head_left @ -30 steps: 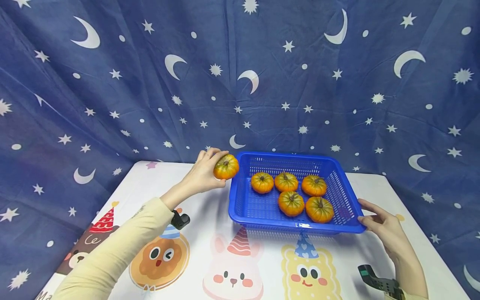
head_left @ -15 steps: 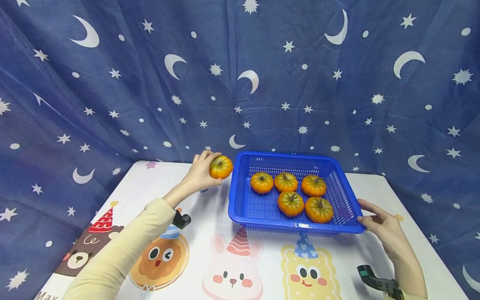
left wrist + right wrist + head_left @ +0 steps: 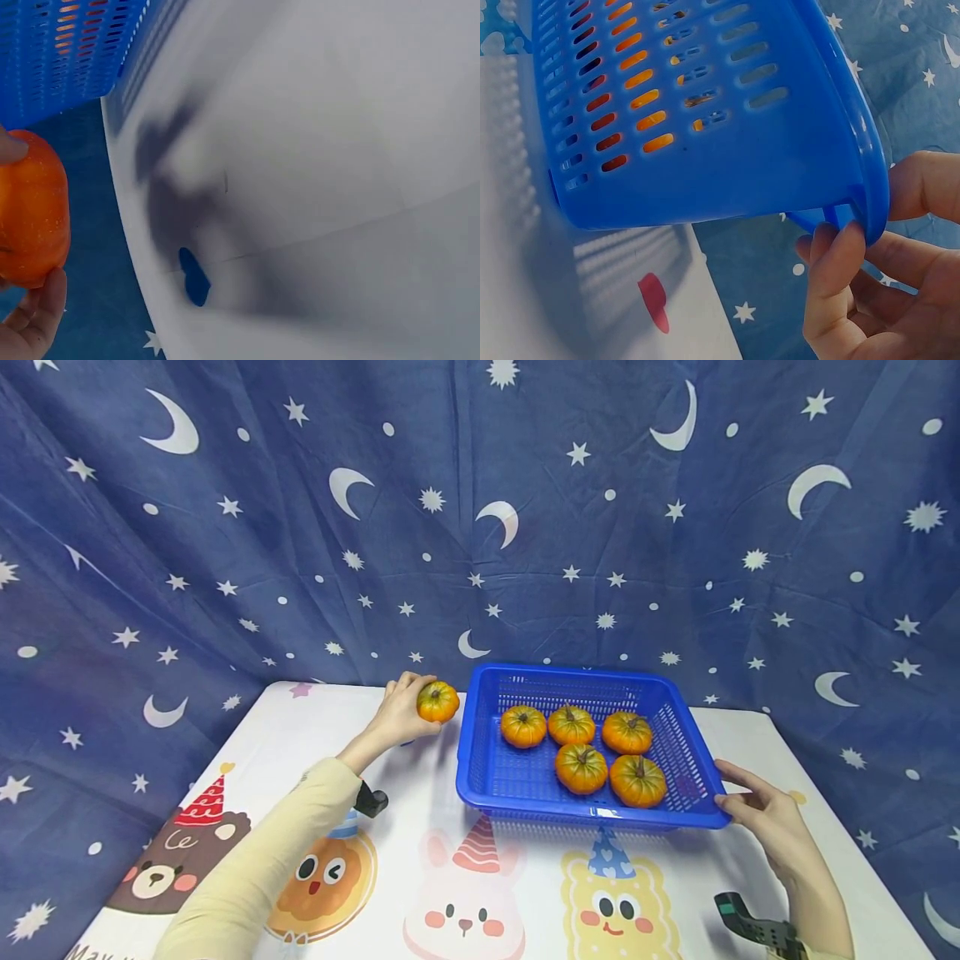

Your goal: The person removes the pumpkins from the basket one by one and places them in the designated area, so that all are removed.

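Note:
My left hand (image 3: 405,708) holds a small orange and green pumpkin (image 3: 438,702) just left of the blue plastic basket (image 3: 540,805). In the left wrist view, thumb and fingers pinch that pumpkin (image 3: 34,210) from opposite sides, with its shadow on the white cloth. Several similar pumpkins (image 3: 582,769) sit inside the basket, mostly toward its middle and right. At the basket's right end, my right hand (image 3: 772,818) grips the rim. The right wrist view shows fingers curled under the basket's rim (image 3: 855,120) near a corner, the thumb on the outer side.
A white tablecloth (image 3: 450,877) printed with cartoon animals and party hats covers the table. Behind it hangs a dark blue curtain (image 3: 420,543) with moons and stars. A small blue printed shape (image 3: 195,277) shows on the cloth beneath my left hand.
My left hand has moved left and slightly down with the pumpkin, away from the basket's left rim. My right hand and the basket have stayed in place.

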A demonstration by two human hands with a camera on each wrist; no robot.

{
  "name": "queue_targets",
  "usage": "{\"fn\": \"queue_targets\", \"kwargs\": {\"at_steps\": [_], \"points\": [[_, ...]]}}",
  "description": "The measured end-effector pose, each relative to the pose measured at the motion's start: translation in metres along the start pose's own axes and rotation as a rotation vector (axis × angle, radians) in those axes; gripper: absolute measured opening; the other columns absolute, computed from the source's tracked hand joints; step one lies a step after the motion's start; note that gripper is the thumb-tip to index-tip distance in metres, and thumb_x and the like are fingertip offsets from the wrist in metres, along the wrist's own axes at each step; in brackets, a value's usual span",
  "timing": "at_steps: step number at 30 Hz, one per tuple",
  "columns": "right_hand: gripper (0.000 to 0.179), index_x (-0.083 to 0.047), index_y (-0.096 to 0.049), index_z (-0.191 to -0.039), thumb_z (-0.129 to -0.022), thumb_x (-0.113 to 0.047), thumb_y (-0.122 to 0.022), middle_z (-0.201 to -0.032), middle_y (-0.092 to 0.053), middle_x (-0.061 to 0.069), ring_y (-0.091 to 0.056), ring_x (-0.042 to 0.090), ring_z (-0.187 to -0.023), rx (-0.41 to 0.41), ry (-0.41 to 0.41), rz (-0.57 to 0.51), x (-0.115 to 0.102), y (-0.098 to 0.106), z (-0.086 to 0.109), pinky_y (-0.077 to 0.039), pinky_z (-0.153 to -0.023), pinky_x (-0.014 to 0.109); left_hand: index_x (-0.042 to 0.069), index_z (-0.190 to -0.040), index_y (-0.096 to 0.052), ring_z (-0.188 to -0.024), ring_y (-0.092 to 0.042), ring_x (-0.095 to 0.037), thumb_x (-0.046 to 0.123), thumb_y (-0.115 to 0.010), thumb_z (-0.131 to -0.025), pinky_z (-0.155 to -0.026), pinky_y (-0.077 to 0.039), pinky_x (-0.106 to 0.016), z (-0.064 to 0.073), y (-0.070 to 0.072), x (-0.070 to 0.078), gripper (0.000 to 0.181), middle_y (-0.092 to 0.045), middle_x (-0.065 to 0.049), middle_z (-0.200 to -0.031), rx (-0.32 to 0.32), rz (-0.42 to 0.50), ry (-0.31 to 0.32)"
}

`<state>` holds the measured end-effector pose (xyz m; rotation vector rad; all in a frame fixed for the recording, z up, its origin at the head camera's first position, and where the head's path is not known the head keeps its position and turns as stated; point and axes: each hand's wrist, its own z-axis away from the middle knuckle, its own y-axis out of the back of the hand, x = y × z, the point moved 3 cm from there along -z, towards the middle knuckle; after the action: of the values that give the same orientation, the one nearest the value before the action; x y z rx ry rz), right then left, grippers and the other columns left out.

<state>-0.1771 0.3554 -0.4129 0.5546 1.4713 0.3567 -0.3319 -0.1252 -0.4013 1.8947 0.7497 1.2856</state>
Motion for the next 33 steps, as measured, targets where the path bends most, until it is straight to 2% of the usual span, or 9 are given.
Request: {"fn": "queue_targets", "kwargs": {"at_steps": [3,7,12,17,25,33], "points": [[0.059,0.007,-0.038,-0.142,-0.093,-0.016,-0.059,-0.09,-0.051,-0.033,-0.059,-0.005,-0.079,-0.001,0.0,-0.002,0.0,0.0,0.0,-0.052,-0.068,0.016,0.004,-0.135,-0.051,-0.11,-0.042,-0.037,0.023,-0.08,-0.064,-0.101,-0.037,-0.051,-0.002,-0.006,-0.005,0.079,-0.05,-0.018,-0.126,-0.005,0.001,0.009],[0.059,0.007,-0.037,-0.142,-0.093,-0.017,-0.059,-0.089,-0.053,-0.032,-0.058,-0.005,-0.079,-0.002,0.001,-0.005,0.0,0.0,0.0,-0.052,-0.068,0.016,0.005,-0.136,-0.05,-0.114,-0.042,-0.039,0.023,-0.079,-0.064,-0.105,-0.035,-0.051,-0.004,-0.014,-0.012,0.08,-0.05,-0.018,-0.127,-0.024,-0.002,0.039],[0.059,0.008,-0.037,-0.142,-0.093,-0.016,-0.059,-0.088,-0.053,-0.032,-0.058,-0.005,-0.079,-0.003,0.003,-0.006,0.0,0.0,0.0,-0.052,-0.068,0.016,0.006,-0.137,-0.049,-0.112,-0.043,-0.037,0.026,-0.078,-0.065,-0.097,-0.041,-0.047,-0.004,-0.022,-0.02,0.081,-0.049,-0.018,-0.13,-0.054,-0.008,0.08],[0.059,0.008,-0.037,-0.142,-0.093,-0.017,-0.059,-0.087,-0.053,-0.032,-0.058,-0.005,-0.079,-0.005,0.001,-0.005,0.0,0.0,0.0,-0.052,-0.068,0.016,0.004,-0.138,-0.048,-0.111,-0.043,-0.038,0.024,-0.077,-0.065,-0.096,-0.041,-0.047,-0.004,-0.027,-0.022,0.081,-0.048,-0.019,-0.13,-0.075,-0.005,0.104],[0.058,0.009,-0.038,-0.141,-0.093,-0.015,-0.059,-0.087,-0.054,-0.032,-0.059,-0.004,-0.078,0.0,0.018,-0.014,0.001,0.0,0.0,-0.053,-0.067,0.017,0.002,-0.136,-0.049,-0.107,-0.044,-0.038,0.023,-0.078,-0.066,-0.094,-0.04,-0.045,-0.003,-0.031,-0.027,0.079,-0.048,-0.021,-0.131,-0.093,-0.019,0.103],[0.058,0.009,-0.038,-0.141,-0.093,-0.015,-0.059,-0.088,-0.053,-0.032,-0.058,-0.005,-0.078,0.006,0.017,-0.007,0.0,0.0,0.0,-0.052,-0.068,0.016,0.002,-0.136,-0.049,-0.108,-0.044,-0.038,0.022,-0.079,-0.067,-0.094,-0.04,-0.047,-0.001,-0.033,-0.031,0.078,-0.047,-0.021,-0.129,-0.106,-0.006,0.14]]}}
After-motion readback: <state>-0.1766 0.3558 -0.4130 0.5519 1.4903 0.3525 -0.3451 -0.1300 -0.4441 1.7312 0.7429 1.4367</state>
